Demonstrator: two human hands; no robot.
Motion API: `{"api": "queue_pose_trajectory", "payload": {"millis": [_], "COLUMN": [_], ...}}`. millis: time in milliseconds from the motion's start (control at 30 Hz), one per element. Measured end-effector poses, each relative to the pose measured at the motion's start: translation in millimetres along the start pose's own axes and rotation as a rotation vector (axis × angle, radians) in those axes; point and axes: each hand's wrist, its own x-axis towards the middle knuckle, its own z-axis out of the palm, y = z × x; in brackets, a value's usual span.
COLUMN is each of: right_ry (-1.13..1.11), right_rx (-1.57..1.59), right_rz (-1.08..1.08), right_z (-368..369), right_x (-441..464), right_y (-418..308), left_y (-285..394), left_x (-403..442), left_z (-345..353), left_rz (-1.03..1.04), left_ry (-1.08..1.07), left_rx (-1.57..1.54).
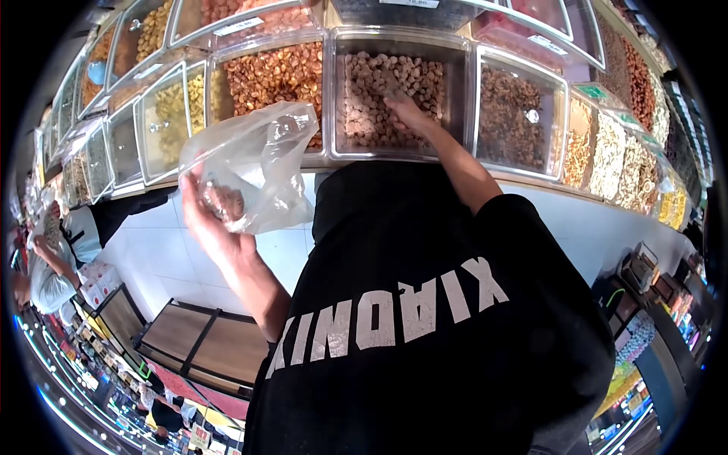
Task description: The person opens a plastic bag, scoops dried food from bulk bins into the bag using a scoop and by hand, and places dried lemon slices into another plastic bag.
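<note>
My left hand [208,216] is closed around a clear plastic bag [277,155], with some brownish pieces low inside it. The bag hangs open in front of the bins. At the centre, an open clear bin [462,91] holds small brown-grey pieces [379,114]. My right hand [407,112] reaches into this bin, its fingers bent down at the pieces; what they hold, if anything, is too small to make out. Left of that bin is one with shiny orange-brown pieces [284,72].
To the right stands a lidded bin of dark brown pieces [504,114]; a bin with yellow pieces [171,114] is on the left. More bins rise behind. A person in a light top [53,262] stands at the far left. Low wooden-topped units [201,337] are at the lower left.
</note>
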Motion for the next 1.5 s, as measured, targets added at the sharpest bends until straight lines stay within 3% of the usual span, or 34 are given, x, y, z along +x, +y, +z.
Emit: {"api": "queue_pose_trajectory", "payload": {"millis": [67, 133, 467, 567, 733, 800, 967, 1067, 1100, 1167, 1267, 1367, 1467, 1500], "right_ry": [-0.046, -0.093, -0.209, -0.254, -0.212, -0.133, -0.318, -0.381, -0.309, -0.163, -0.246, -0.148, -0.211, -0.2], "right_rx": [0.028, 0.014, 0.026, 0.089, -0.093, -0.234, -0.299, -0.497, -0.609, -0.825, -1.086, -1.574, -1.576, -1.635], "right_rz": [0.009, 0.007, -0.113, -0.164, -0.192, -0.108, -0.163, -0.173, -0.18, -0.194, -0.243, -0.506, -0.887, -0.827], "right_z": [-4, -12, -54, -64, -89, -83, -97, -76, -60, -24, 17, 62, 85, 92], "right_x": [-4, -8, -109, -164, -226, -261, -297, -318, -324, -329, -312, -280, -273, -272], "right_y": [-2, -7, 6, -16, -59, -98, -150, -187, -197, -211, -220, -210, -202, -203], "left_y": [-8, -17, -79, -97, -129, -135, -103, -73, -66, -58, -49, -38, -31, -29], "left_x": [7, 8, 27, 30, 43, 38, 9, -1, 0, -7, -17, -21, -24, -25], "left_z": [14, 38, 78, 95, 112, 123, 152, 149, 141, 135, 121, 107, 95, 92], "left_rz": [0.033, 0.009, 0.095, 0.074, 0.046, 0.085, 0.005, 0.03, 0.033, -0.008, -0.062, -0.116, -0.155, -0.163], "left_ry": [-0.073, 0.044, -0.189, -0.267, -0.427, -0.53, -0.628, -0.716, -0.762, -0.755, -0.624, -0.496, -0.415, -0.384], "left_rx": [0.034, 0.101, 0.211, 0.17, 0.357, 0.389, 0.238, 0.186, 0.211, 0.106, 0.047, -0.054, -0.187, -0.226]}}
